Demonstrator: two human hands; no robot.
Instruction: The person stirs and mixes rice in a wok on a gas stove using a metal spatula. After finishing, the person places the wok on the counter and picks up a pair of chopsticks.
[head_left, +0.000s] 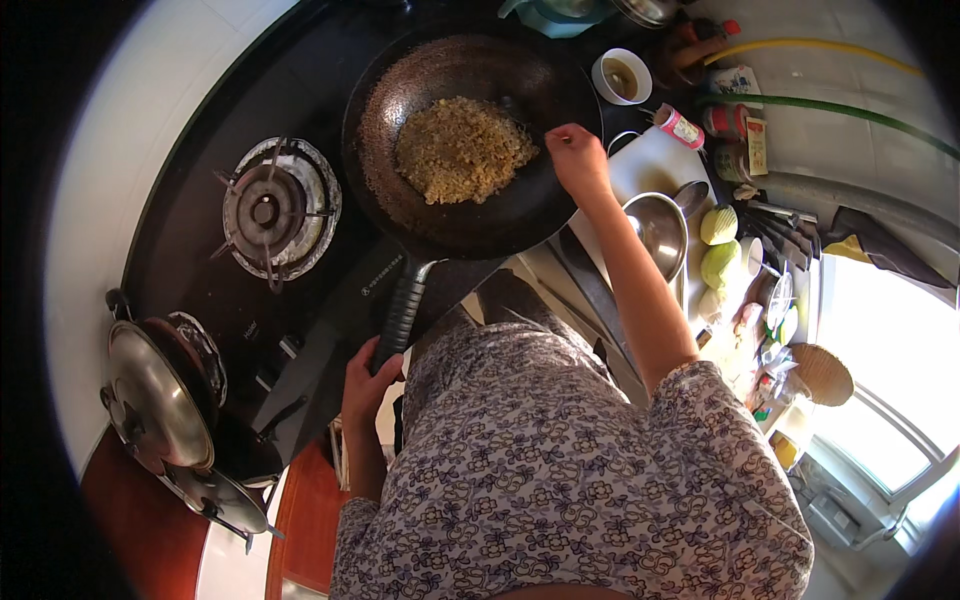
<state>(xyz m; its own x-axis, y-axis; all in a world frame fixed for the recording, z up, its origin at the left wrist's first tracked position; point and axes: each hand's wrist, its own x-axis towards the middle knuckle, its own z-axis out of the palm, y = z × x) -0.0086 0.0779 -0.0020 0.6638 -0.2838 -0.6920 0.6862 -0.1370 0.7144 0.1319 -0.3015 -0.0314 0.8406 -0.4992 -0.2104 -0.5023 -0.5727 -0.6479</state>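
Note:
A dark wok (457, 225) stands on the black stovetop, with a mound of brown, crumbly food (465, 150) in its middle. My left hand (371, 382) grips the ribbed black wok handle (403, 315) near its end. Over the wok's right rim is my right hand (579, 161), its fingers drawn together in a pinch. Nothing shows clearly between those fingertips. Just beyond that hand are a white bowl (621, 76) holding some brownish liquid and a pink-and-white container (680, 126), which looks tilted.
Left of the wok is a bare gas burner (264, 213). A lidded pot (161, 394) occupies the near-left burner. To the right, a counter holds a metal bowl (654, 232), a ladle (691, 196), pale green vegetables (720, 259) and knives (780, 232). Yellow (810, 46) and green (810, 109) hoses run along the wall.

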